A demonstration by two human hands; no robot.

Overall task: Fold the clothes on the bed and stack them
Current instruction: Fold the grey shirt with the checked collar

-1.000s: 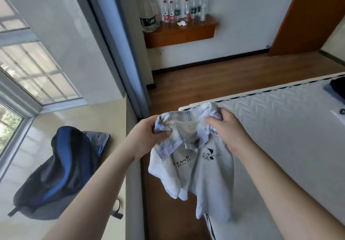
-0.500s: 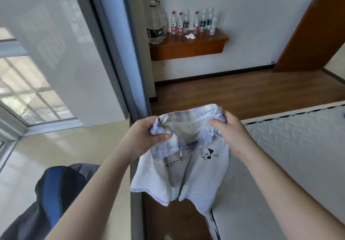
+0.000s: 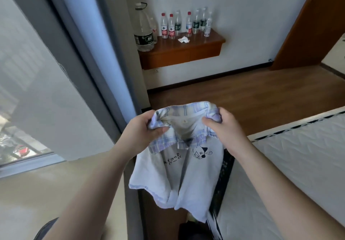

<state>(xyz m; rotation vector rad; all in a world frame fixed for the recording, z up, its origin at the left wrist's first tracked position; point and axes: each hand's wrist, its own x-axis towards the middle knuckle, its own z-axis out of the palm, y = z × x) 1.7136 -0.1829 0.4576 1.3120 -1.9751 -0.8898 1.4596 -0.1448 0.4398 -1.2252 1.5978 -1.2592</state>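
Observation:
A small white shirt (image 3: 188, 174) with a blue plaid collar and black cartoon print hangs in the air in front of me. My left hand (image 3: 143, 129) grips the collar's left side, thumb on top of the fabric. My right hand (image 3: 224, 125) grips the collar's right side. The shirt's body dangles over the gap beside the bed (image 3: 298, 165), a white quilted mattress at the right. The front of the shirt faces me.
A wooden wall shelf (image 3: 183, 49) at the back carries several water bottles (image 3: 143, 28). A brown door (image 3: 313, 25) stands at the far right. A window and grey curtain (image 3: 78, 43) fill the left. A beige ledge (image 3: 56, 187) lies below them.
My view has tilted upward, so the dark backpack on the ledge has nearly left the frame. Both hands have spread the collar slightly wider while still holding the shirt.

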